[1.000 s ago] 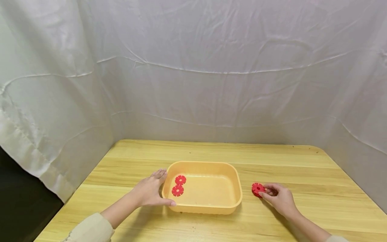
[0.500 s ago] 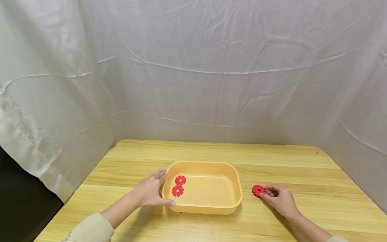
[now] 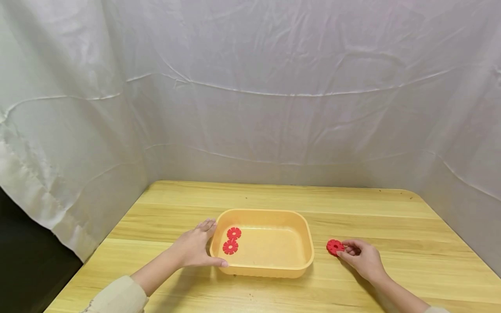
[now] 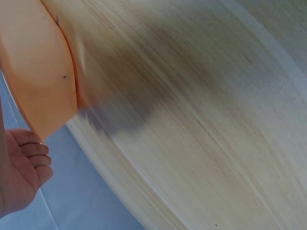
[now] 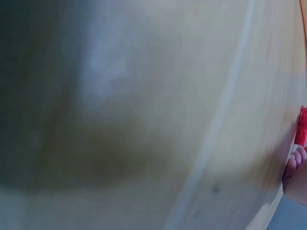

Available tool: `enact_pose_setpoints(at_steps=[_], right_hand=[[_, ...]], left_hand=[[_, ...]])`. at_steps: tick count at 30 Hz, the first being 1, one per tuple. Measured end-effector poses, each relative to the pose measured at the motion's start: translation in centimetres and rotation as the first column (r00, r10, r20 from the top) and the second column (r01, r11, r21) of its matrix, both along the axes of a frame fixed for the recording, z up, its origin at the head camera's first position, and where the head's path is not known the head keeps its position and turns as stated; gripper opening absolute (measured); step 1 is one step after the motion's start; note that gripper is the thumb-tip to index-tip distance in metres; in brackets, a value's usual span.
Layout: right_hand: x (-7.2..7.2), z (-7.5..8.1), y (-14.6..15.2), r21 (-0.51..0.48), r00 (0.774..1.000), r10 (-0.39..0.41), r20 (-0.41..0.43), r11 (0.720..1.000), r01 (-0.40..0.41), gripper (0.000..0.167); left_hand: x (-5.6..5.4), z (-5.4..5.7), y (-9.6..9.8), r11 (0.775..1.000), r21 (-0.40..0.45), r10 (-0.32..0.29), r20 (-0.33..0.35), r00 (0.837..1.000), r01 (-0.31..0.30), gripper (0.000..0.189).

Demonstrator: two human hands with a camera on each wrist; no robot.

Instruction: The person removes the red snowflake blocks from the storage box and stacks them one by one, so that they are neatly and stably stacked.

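Right fingers (image 3: 354, 242) pinch red discs (image 3: 334, 247); their count unclear.

My L hand (image 4: 23, 170) at L edge of view, fingers bent at rim of orange bin (image 4: 43, 72). Wood tbl (image 4: 192, 143) fills most of frame, w/ dark shadow (image 4: 117, 115) nr bin; bluish cloth (image 4: 79, 177) past tbl edge.

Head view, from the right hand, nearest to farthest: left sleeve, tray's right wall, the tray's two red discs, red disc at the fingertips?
1. Held red disc, pinched by the right hand.
2. Tray's right wall, left of that disc.
3. Tray's two red discs, at its left end; neither clearly nearer.
4. Left sleeve, lower left.
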State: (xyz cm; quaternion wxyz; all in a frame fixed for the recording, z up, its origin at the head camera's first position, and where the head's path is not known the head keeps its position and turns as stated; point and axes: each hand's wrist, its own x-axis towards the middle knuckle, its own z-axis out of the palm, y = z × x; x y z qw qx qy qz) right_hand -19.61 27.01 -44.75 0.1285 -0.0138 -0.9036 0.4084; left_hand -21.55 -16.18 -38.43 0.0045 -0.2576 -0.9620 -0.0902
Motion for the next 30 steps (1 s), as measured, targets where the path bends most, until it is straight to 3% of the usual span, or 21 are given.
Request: enact_pose_setpoints(at_steps=[9, 16, 30], right_hand=[[0.1, 0.8, 0.1, 0.012, 1.000, -0.007, 0.005, 1.000, 0.007, 0.033], [-0.2, 2.1, -0.2, -0.011, 0.989, 0.007, -0.147, 1.000, -0.009, 0.028], [-0.9, 5.1, -2.2, -0.068, 0.974, 0.057, -0.219, 0.995, -0.073, 0.027]], left_hand=[[0.1, 0.1, 0.1, 1.000, 0.005, 0.008, -0.004, 1.000, -0.008, 0.110], [0.0, 0.1, 0.1, 1.000, 0.011, 0.001, -0.010, 1.000, -0.001, 0.110], [0.1, 0.2, 0.1, 1.000, 0.005, -0.003, -0.020, 1.000, 0.003, 0.109]])
